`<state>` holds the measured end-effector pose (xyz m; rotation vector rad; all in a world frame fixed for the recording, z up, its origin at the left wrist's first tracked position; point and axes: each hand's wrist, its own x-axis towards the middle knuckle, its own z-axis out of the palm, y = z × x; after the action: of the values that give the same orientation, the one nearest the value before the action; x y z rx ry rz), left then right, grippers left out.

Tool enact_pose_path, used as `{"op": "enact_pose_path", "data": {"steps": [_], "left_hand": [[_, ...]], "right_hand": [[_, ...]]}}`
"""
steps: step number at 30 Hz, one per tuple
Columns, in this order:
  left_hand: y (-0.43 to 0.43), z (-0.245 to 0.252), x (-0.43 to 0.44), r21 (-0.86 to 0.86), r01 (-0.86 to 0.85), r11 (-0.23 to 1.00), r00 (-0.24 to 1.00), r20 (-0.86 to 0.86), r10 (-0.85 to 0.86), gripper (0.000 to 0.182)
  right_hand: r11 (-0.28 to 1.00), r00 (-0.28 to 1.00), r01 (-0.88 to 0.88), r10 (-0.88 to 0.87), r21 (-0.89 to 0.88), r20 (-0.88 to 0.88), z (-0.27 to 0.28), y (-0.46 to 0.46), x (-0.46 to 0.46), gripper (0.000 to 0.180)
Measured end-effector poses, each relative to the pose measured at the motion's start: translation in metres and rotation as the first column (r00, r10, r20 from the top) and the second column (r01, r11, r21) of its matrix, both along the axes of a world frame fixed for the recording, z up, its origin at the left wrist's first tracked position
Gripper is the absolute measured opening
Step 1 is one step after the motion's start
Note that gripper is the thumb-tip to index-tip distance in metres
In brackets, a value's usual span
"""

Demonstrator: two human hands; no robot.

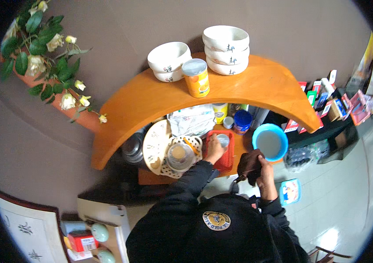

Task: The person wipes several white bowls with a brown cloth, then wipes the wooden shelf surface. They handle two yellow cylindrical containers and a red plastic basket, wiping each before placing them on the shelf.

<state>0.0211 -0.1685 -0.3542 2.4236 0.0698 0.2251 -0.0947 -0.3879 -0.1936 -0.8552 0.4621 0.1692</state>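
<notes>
My left hand is on a small clear cup, its fingers around the cup's left side. That cup stands in a red plastic tray on the wooden tabletop. My right hand grips a dark brown cloth, which hangs bunched just in front of a blue basin. Cloudy liquid seems to fill the basin. To the left of the tray, a white basket with holes holds a clear round container and something orange. A large cream patterned plate leans beside the basket.
An arched wooden shelf overhangs the table, bearing stacked white bowls and a yellow can. Beneath it stand a blue-lidded jar and a wrapped white bundle. Small boxes crowd the right side.
</notes>
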Motion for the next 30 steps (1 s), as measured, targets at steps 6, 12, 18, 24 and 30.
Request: {"op": "enact_pose_path", "data": {"steps": [6,12,18,24,30], "left_hand": [[0.006,-0.032,0.008,-0.154,-0.092,0.984,0.978,-0.200,0.060,0.096],[0.011,-0.042,0.012,-0.422,-0.099,0.901,0.972,-0.235,-0.003,0.076],[0.018,-0.037,0.004,-0.587,-0.044,0.809,0.990,-0.133,-0.042,0.069],[0.019,-0.022,-0.010,-0.557,-0.120,0.822,0.991,-0.112,0.069,0.068],[0.018,-0.006,-0.013,-0.628,-0.187,0.756,0.982,-0.111,0.151,0.069]], "right_hand": [[0.995,1.000,0.026,-0.025,-0.101,0.010,-0.008,-0.015,0.006,0.029],[0.994,1.000,0.023,-0.024,-0.110,-0.011,-0.001,-0.014,0.010,0.030],[0.987,0.997,-0.038,0.026,-0.157,-0.076,0.010,0.000,0.016,0.033],[0.969,0.984,-0.151,0.165,-0.198,0.059,-0.036,-0.012,0.024,0.027],[0.907,0.951,-0.253,0.297,-0.336,0.089,-0.045,-0.013,0.028,0.035]]}}
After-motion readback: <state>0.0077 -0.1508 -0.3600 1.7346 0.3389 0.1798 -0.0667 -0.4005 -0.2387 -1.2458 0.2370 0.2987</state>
